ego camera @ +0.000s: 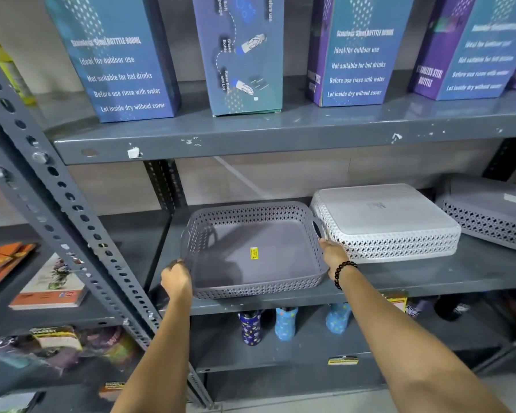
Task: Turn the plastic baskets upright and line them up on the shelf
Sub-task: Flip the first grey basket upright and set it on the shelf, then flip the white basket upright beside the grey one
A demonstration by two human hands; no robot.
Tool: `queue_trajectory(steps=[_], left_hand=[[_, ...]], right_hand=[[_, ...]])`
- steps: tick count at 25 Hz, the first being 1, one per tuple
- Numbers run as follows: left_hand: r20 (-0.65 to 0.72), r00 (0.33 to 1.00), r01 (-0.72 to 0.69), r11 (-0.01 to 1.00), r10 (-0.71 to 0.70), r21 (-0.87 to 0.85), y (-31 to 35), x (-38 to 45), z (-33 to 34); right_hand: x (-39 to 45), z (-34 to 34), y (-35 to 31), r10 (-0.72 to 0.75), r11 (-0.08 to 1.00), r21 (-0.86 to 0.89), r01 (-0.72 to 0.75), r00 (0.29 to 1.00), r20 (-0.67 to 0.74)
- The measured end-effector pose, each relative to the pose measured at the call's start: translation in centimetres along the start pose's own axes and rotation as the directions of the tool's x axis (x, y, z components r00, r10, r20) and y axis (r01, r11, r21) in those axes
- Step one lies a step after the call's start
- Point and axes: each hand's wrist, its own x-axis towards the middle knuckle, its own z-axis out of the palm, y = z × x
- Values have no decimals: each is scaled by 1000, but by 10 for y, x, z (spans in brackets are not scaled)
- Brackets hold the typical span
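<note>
A grey perforated plastic basket point(252, 251) stands upright at the left end of the middle shelf point(429, 275), a yellow sticker on its floor. My left hand point(176, 280) grips its near-left corner. My right hand point(335, 257), with a black bead bracelet on the wrist, holds its right rim. To the right, touching or almost touching it, a white basket point(385, 222) lies upside down. A second grey basket point(492, 213) lies upside down at the far right, partly cut off by the frame edge.
Tall blue and purple bottle boxes point(122, 58) stand on the shelf above. A slanted perforated steel post point(57, 186) runs down the left. Small patterned bottles point(285, 323) stand on the lower shelf. Books point(51, 287) lie on the neighbouring rack at left.
</note>
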Motion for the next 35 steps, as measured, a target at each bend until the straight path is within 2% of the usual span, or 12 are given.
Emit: queue_trajectory(steps=[3,5,7,13,17,19,21,24,27,31,33,35], left_hand=[[-100,970,-205,969,220,139,10,-20,3],[-94,923,-349,915,373,203,21,-33,10],[-32,889,-442,874,457,202,31,-43,28],[276,809,-569,810,520,142,31,-101,142],[447,742,-602,790,500,117,21,-150,233],[497,751,-576,799,434,174,19,-169,274],[487,795,-544,781,362,308,16,-175,307],[413,863,-470,764,292,442,12,-169,339],[292,928,-357,770,230,529,6,-161,353],[225,969,-209,826,103,523,2,-151,357],[170,978,-193,848,123,493,1,-159,357],[86,970,-242,878,227,412,-1,-174,353]], right_hand=[[-6,1,-4,-73,997,-41,71,996,-47],[-13,-2,-11,-146,988,-64,140,985,-90],[-17,-7,-21,-226,973,-69,220,967,-114],[-15,-69,-54,-282,941,135,311,938,-200],[2,-155,-69,-291,941,67,332,894,-340],[26,-200,-68,-285,958,-88,272,883,-373],[54,-238,-66,-261,953,-246,176,890,-375],[89,-275,-68,-244,907,-412,88,907,-344],[116,-288,-73,-163,860,-509,33,963,-214],[132,-286,-77,-31,888,-460,-2,997,-65],[133,-285,-80,-4,916,-402,-23,998,-67],[132,-288,-79,-54,949,-314,14,991,-121]])
